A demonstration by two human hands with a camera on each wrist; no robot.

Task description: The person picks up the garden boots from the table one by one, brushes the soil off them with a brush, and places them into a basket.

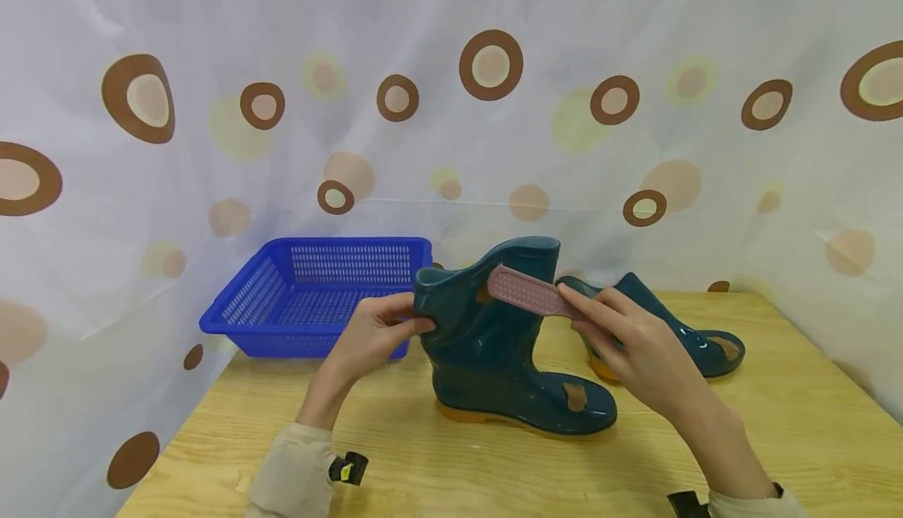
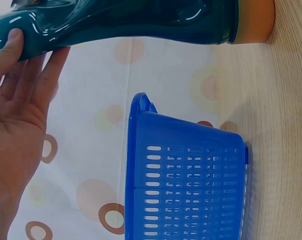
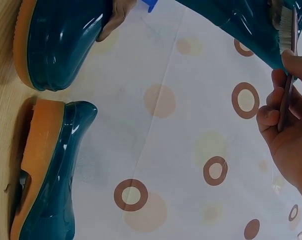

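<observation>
A dark green rubber boot (image 1: 487,361) with an orange sole stands upright on the table. My left hand (image 1: 374,338) grips the back of its shaft near the top, thumb on the near side. My right hand (image 1: 638,345) holds a pink brush (image 1: 525,292) by its handle, its perforated back toward me. In the right wrist view the pale bristles (image 3: 286,31) lie against the shaft, right at a brown patch (image 3: 276,12). Another brown patch (image 1: 575,397) marks the boot's toe.
A second green boot (image 1: 694,345) rests behind my right hand, also with a brown patch (image 1: 727,348) on its toe. At the back left stands a blue plastic basket (image 1: 317,330). A white curtain (image 1: 437,142) patterned with circles hangs behind the wooden table (image 1: 797,440).
</observation>
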